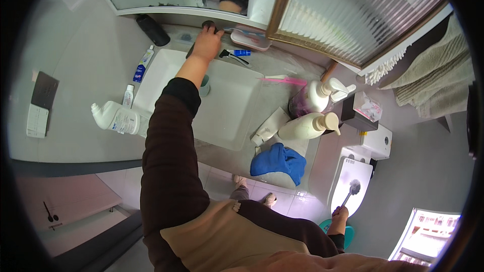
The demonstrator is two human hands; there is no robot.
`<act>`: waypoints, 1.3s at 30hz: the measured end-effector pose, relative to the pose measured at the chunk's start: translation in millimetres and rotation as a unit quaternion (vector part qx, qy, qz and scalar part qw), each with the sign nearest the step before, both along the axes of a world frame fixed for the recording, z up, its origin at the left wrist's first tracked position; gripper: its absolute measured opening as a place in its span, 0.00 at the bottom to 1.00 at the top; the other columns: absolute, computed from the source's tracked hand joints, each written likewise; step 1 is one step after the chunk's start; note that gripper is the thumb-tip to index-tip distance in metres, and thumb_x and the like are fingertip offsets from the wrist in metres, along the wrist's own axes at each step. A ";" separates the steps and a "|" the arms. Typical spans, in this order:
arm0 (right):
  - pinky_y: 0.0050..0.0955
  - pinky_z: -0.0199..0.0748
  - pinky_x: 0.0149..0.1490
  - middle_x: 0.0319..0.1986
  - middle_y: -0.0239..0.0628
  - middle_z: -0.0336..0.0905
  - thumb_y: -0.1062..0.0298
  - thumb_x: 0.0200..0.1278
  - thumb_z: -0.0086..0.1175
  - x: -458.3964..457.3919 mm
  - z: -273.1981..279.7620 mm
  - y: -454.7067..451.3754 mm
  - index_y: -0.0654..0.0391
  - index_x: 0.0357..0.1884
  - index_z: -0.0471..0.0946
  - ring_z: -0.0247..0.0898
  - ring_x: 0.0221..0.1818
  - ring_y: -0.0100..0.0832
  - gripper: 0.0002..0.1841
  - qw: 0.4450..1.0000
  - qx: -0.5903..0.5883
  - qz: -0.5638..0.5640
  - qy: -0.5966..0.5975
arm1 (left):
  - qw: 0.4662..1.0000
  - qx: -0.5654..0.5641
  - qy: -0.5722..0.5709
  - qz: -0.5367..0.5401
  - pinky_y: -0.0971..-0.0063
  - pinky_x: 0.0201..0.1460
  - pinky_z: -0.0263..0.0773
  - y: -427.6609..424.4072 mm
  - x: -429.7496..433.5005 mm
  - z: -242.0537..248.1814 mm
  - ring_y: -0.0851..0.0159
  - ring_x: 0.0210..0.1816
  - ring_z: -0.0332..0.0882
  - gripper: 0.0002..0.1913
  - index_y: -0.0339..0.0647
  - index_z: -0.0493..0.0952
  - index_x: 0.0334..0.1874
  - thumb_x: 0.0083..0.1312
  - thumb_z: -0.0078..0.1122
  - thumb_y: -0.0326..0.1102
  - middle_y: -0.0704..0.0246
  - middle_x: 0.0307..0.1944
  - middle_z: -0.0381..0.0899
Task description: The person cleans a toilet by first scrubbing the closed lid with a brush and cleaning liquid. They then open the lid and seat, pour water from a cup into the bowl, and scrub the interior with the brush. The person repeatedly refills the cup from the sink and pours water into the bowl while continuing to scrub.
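Observation:
My left hand [208,44] reaches across the white washbasin [230,109] to its back edge. Its fingers are on the top of a dark faucet [208,25], mostly covered by the hand. Down at the right, my right hand [340,212] holds a toilet brush [354,188] by its handle. The grey bristle head is over the white toilet lid [349,173]; whether it touches the lid I cannot tell. A small green cup-like thing [204,86] lies in the basin, partly behind my left forearm. Beside my left hand are a black razor [235,57] and a blue tube [242,52].
On the counter's right stand white pump bottles [307,126], near a blue cloth [279,162] and a pink comb [287,80]. A white cleaner bottle [117,118] and a toothpaste tube [143,64] lie left. The glass cabinet door [351,15] hangs out above. A turquoise basin [348,237] is below my right hand.

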State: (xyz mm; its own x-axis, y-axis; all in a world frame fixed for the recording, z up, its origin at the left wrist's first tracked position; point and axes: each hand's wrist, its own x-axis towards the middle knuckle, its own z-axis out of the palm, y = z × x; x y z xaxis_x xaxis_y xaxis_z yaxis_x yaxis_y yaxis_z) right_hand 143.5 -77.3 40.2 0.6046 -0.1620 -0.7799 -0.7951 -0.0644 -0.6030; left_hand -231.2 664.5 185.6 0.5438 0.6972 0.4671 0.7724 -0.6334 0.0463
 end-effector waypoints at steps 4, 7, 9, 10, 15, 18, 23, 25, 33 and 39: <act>0.16 0.42 0.12 0.14 0.24 0.55 0.63 0.65 0.39 -7.6 -1.9 -8.5 0.48 0.24 0.59 0.46 0.09 0.18 0.10 0.999 -0.028 -0.014 -0.017 | 0.997 -0.056 0.038 -0.032 0.63 0.52 0.71 13.1 -6.6 -6.3 0.51 0.54 0.68 0.16 0.44 0.75 0.45 0.53 0.53 0.26 0.58 0.49 0.71; 0.16 0.42 0.12 0.14 0.24 0.55 0.64 0.65 0.39 -11.3 -3.2 -15.2 0.48 0.24 0.59 0.45 0.10 0.18 0.10 0.999 -0.025 -0.045 -0.006 | 0.998 -0.016 0.035 -0.056 0.61 0.52 0.70 18.9 -10.6 -8.2 0.51 0.53 0.70 0.15 0.44 0.75 0.44 0.53 0.52 0.25 0.57 0.49 0.72; 0.16 0.41 0.12 0.14 0.24 0.54 0.63 0.65 0.39 -12.3 -3.9 -18.6 0.48 0.24 0.58 0.45 0.10 0.18 0.10 0.998 -0.031 -0.049 0.003 | 0.998 -0.013 0.017 -0.066 0.60 0.52 0.70 23.2 -14.5 -7.8 0.51 0.53 0.70 0.14 0.44 0.74 0.44 0.53 0.52 0.25 0.57 0.49 0.73; 0.17 0.41 0.12 0.14 0.24 0.54 0.63 0.65 0.38 -12.3 -4.2 -19.6 0.48 0.24 0.58 0.45 0.10 0.18 0.10 0.998 -0.027 -0.051 0.005 | 0.997 -0.026 0.005 -0.071 0.60 0.52 0.70 26.3 -16.6 -6.8 0.51 0.53 0.71 0.14 0.45 0.74 0.43 0.53 0.52 0.25 0.56 0.49 0.73; 0.17 0.41 0.12 0.14 0.24 0.54 0.62 0.66 0.38 -10.7 -5.4 -21.2 0.48 0.25 0.59 0.44 0.10 0.18 0.11 0.998 -0.039 -0.058 0.002 | 0.994 -0.068 -0.017 -0.083 0.60 0.52 0.69 31.7 -20.0 -7.7 0.50 0.52 0.71 0.12 0.46 0.74 0.41 0.55 0.51 0.26 0.54 0.51 0.72; 0.17 0.41 0.12 0.14 0.24 0.54 0.61 0.67 0.38 -8.0 -7.3 -19.4 0.48 0.25 0.59 0.45 0.10 0.18 0.11 0.997 -0.046 -0.055 -0.004 | 0.994 -0.041 -0.031 -0.095 0.60 0.52 0.69 30.6 -20.0 -9.4 0.50 0.52 0.71 0.12 0.46 0.73 0.41 0.55 0.51 0.26 0.55 0.51 0.72; 0.18 0.41 0.13 0.13 0.23 0.53 0.60 0.67 0.38 -4.3 -9.5 -15.1 0.48 0.23 0.58 0.44 0.10 0.19 0.13 0.998 -0.044 -0.033 0.015 | 0.995 -0.018 -0.034 -0.092 0.60 0.53 0.69 29.0 -20.8 -11.9 0.50 0.54 0.70 0.11 0.47 0.73 0.42 0.56 0.51 0.27 0.56 0.52 0.72; 0.18 0.41 0.12 0.13 0.23 0.53 0.59 0.67 0.39 -4.0 -8.5 -12.3 0.47 0.22 0.57 0.44 0.09 0.18 0.13 0.999 -0.044 -0.024 0.019 | 0.996 -0.028 -0.029 -0.085 0.60 0.53 0.69 28.8 -20.8 -12.0 0.51 0.55 0.70 0.10 0.47 0.73 0.41 0.56 0.51 0.27 0.56 0.53 0.71; 0.16 0.39 0.12 0.12 0.23 0.53 0.71 0.60 0.34 -4.5 0.9 -1.6 0.49 0.24 0.59 0.42 0.09 0.18 0.07 0.998 -0.041 -0.049 0.001 | 0.994 0.003 -0.083 -0.076 0.62 0.55 0.68 2.1 -21.9 10.7 0.52 0.56 0.69 0.17 0.47 0.73 0.49 0.56 0.55 0.30 0.56 0.54 0.72; 0.17 0.42 0.12 0.13 0.23 0.54 0.60 0.66 0.38 -1.2 -11.7 -12.6 0.47 0.23 0.58 0.44 0.09 0.18 0.12 0.997 -0.038 -0.062 0.026 | 0.921 -0.023 -0.385 0.049 0.70 0.55 0.66 -69.5 -76.4 -31.8 0.54 0.51 0.70 0.21 0.38 0.70 0.51 0.53 0.52 0.21 0.60 0.50 0.72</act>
